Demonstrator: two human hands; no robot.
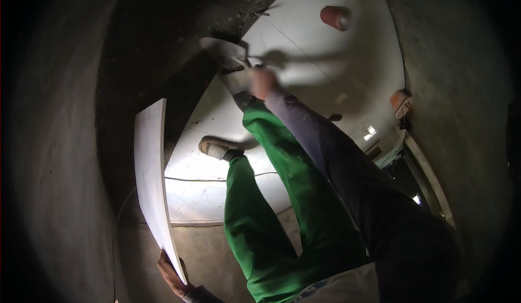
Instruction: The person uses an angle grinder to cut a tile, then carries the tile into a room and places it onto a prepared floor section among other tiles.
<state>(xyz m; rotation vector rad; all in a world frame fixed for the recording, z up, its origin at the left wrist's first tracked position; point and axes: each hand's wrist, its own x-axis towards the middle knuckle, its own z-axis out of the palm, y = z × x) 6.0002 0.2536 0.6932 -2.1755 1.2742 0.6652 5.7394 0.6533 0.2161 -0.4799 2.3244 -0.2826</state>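
At the lower left, my left hand (175,275) is closed round the bottom edge of a long white tile (151,167). The tile stands upright, its thin edge facing right. My right arm reaches far forward across my green trousers. At its end my right hand (264,82), blurred by motion, is closed on what looks like a trowel (227,53). The blade is smeared and lies over the border between the dark rough ground (157,58) and the glossy white tiled floor (315,86). The grip is mostly hidden by the fingers.
My shoe (214,146) stands on the white tiles near a dark cord (195,180). A red cylindrical container (335,18) lies farther off. An orange bowl-like thing (401,101) is by the right wall (456,86). Another wall (54,140) bounds the left side.
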